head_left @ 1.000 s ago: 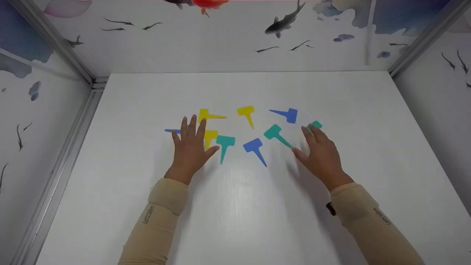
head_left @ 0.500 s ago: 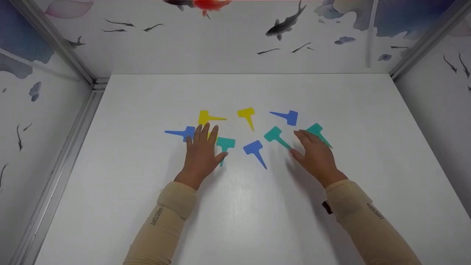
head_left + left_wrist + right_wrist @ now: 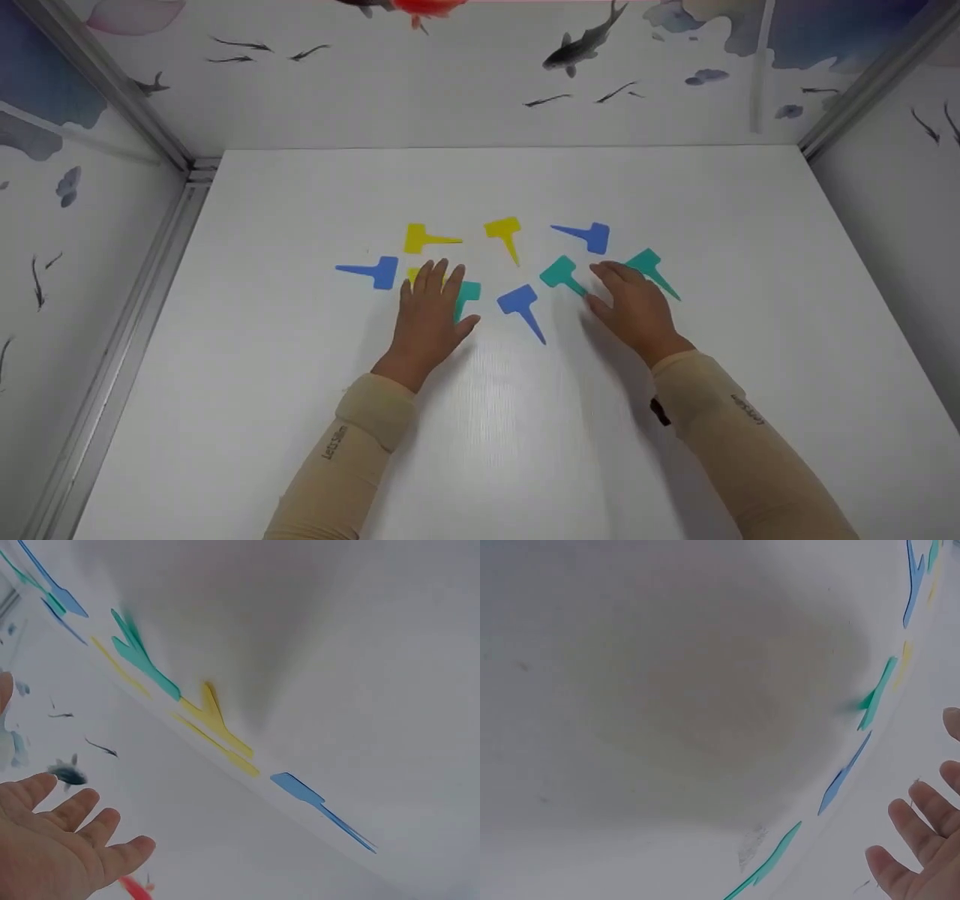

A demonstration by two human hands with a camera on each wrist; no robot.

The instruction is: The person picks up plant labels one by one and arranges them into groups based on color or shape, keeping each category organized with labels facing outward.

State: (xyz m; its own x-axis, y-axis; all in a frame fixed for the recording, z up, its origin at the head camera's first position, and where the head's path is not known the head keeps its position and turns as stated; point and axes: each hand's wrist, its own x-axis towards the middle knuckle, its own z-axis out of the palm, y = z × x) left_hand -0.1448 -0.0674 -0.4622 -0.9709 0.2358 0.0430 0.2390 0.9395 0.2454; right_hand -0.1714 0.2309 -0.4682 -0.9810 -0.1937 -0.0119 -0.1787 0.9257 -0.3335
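Several flat T-shaped plant labels in yellow, blue and green lie spread on the white table. In the head view my left hand [image 3: 431, 319], fingers outstretched, covers part of a yellow label [image 3: 415, 275] and a green label [image 3: 469, 292]. The left wrist view shows that hand [image 3: 71, 840] apart from the labels, holding nothing. My right hand [image 3: 637, 311] is between a green label [image 3: 559, 271] and another green label [image 3: 651, 268], its fingers relaxed. Nothing is in its grasp in the right wrist view, where the fingers [image 3: 915, 829] hang free.
Behind the hands lie two yellow labels, one at left [image 3: 420, 238] and one near the middle [image 3: 504, 229], and a blue label [image 3: 596, 238]. Another blue label [image 3: 384, 272] is at far left, a third blue label [image 3: 519, 300] between the hands. Printed panels [image 3: 450, 105] enclose the table [image 3: 487, 450].
My left hand has moved right and nearer the body, uncovering the blue label at far left. The right hand has shifted slightly left. The labels lie where they were.
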